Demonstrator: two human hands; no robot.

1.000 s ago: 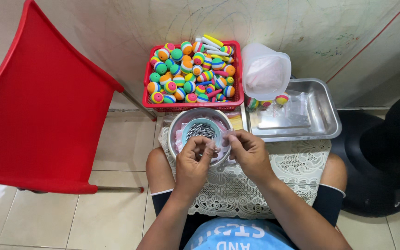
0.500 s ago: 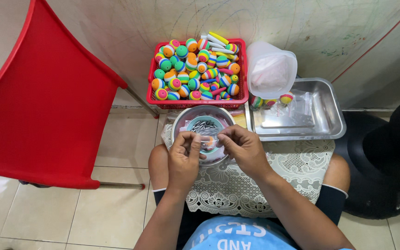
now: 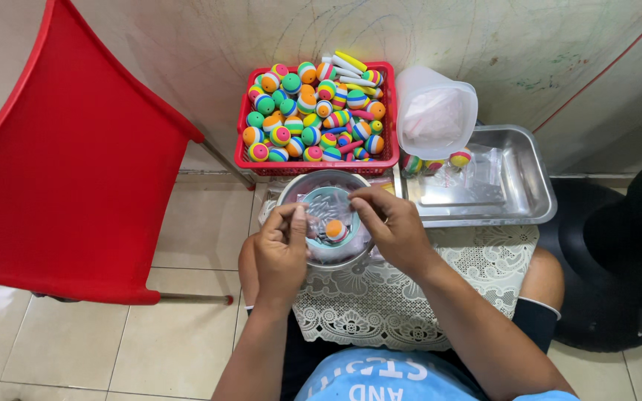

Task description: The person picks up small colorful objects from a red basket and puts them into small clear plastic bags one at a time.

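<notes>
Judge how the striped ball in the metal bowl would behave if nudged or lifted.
The striped ball looks round, so it would likely roll within the metal bowl. It is small beside the left hand and right hand, with a matte, foam-like surface: probably light and easy to grip.

Single head-worn view, looking steeply down from above the seated person's lap, close to both hands. The white lace cloth [image 3: 410,297] across the knees fills the lower centre; the pale scribbled wall [image 3: 187,44] runs along the upper edge, tiled floor [image 3: 76,334] at left.
</notes>
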